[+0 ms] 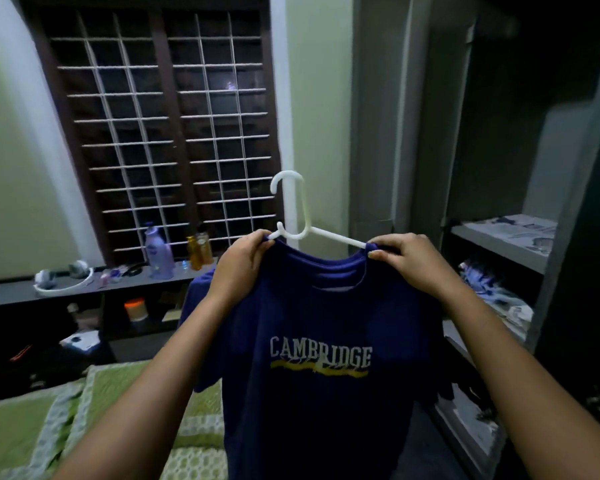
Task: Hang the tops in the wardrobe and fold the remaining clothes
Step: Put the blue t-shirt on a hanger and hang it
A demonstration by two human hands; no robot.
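A person stands beside a bed [21, 431] with a green quilted cover and holds up a dark blue T-shirt [312, 393] printed "CAMBRIDGE", already threaded onto a white plastic hanger [293, 216]. The left hand [241, 261] pinches the shirt's shoulder over one end of the hanger; the right hand [404, 259] grips the other shoulder in the same way, so that both hands are closed on cloth and hanger together. The shirt hangs in the air at chest height, in front of the barred window [160, 133] and to the left of the open wardrobe [499, 237].

The step in hand appears to be the seating of the shirt on the hanger, with the shoulders being squared before it goes away. The next move would seem to call for freeing one hand to take the hook, turning right toward the wardrobe and finding a rail to catch it on.

Much is hard to read. The wardrobe's upper part is in deep shadow, and no rail can be made out. Its shelves [499, 233] hold rumpled cloth whose kind cannot be told. The shirt's lower hem runs out of the picture, and its right sleeve is lost against the dark. On the low shelf [11, 296] under the window stand a purple bottle [158, 252] and two amber bottles [200, 251], their labels unreadable.
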